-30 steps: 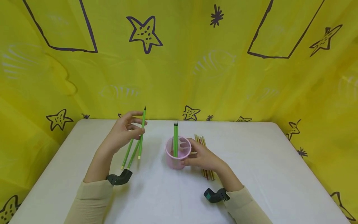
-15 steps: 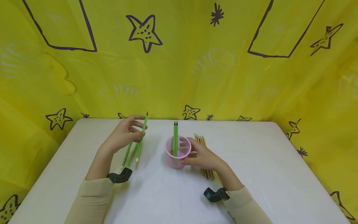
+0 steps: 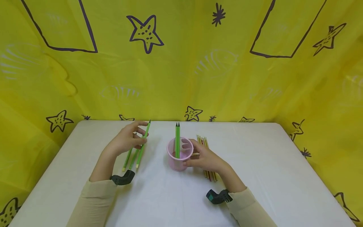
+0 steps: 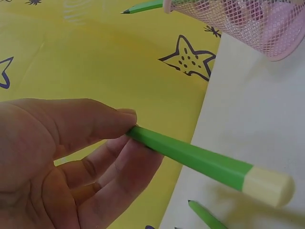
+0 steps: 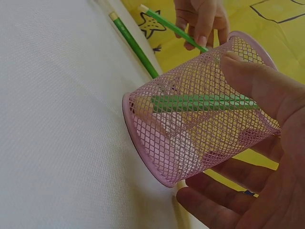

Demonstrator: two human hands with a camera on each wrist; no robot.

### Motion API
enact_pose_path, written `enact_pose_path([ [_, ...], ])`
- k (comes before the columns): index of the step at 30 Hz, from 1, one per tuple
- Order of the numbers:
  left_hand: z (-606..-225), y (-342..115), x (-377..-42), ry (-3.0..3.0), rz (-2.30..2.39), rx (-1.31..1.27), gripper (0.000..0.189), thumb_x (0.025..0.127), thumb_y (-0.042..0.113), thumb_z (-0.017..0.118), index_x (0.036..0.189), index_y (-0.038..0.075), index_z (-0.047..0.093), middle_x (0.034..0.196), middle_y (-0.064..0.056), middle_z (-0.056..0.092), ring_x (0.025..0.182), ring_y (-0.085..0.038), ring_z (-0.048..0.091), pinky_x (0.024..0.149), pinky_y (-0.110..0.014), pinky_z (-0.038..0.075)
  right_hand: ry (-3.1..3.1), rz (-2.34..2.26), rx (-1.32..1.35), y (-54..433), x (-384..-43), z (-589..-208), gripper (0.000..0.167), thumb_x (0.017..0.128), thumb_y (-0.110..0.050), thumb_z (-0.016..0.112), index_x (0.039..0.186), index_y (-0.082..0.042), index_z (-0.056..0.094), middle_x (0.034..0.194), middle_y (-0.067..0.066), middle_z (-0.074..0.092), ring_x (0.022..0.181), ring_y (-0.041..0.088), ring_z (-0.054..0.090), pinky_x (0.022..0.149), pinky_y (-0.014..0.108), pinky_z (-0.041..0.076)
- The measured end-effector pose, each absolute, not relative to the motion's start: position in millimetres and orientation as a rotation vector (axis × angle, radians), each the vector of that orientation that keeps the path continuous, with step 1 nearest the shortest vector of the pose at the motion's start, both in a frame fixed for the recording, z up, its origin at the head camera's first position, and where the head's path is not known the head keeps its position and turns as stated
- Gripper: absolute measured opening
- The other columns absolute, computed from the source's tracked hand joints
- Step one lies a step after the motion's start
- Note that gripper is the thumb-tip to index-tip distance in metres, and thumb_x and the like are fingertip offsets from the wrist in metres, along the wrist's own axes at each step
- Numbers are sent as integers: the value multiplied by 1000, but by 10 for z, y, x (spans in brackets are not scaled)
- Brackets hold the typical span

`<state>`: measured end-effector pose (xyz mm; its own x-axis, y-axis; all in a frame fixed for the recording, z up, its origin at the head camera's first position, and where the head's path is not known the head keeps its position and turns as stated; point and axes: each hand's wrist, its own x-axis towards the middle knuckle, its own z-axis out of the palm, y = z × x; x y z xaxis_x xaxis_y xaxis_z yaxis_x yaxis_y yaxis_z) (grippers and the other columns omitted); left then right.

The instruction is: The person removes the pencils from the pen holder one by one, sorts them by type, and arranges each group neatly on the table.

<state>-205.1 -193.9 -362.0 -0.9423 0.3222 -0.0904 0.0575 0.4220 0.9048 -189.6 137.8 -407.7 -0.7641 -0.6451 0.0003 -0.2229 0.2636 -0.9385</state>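
Note:
Between thumb and fingertips my left hand pinches a green pencil, its black point up and its pale eraser end tilted down toward me. Under that hand, two more green pencils lie on the white table, partly covered by the fingers. My right hand holds a pink mesh pencil cup around its side, thumb and fingers spread along the mesh. Two green pencils stand inside the cup, points up. Whether the cup's base touches the table is hard to tell.
A row of several gold-and-red striped pencils lies beneath and beside my right hand, partly hidden by it. The white table meets a yellow curtain with starfish drawings along its back and sides.
My left hand has come down with the pencil, whose lower end has shifted slightly left and nearer to me. The right hand and the pencil cup have stayed in place.

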Motion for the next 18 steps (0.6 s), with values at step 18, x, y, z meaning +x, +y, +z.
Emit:
enact_pose_path([
  [18, -3769, -1913, -2092, 2451, 1392, 269, 60, 93, 3, 66, 147, 10, 41, 121, -23, 55, 84, -32, 69, 72, -39, 63, 2162, -1504, -768, 1375, -1898, -4078, 82, 83, -14, 82, 152, -14, 36, 146, 18, 48, 132, 37, 50, 104, 46, 51],
])
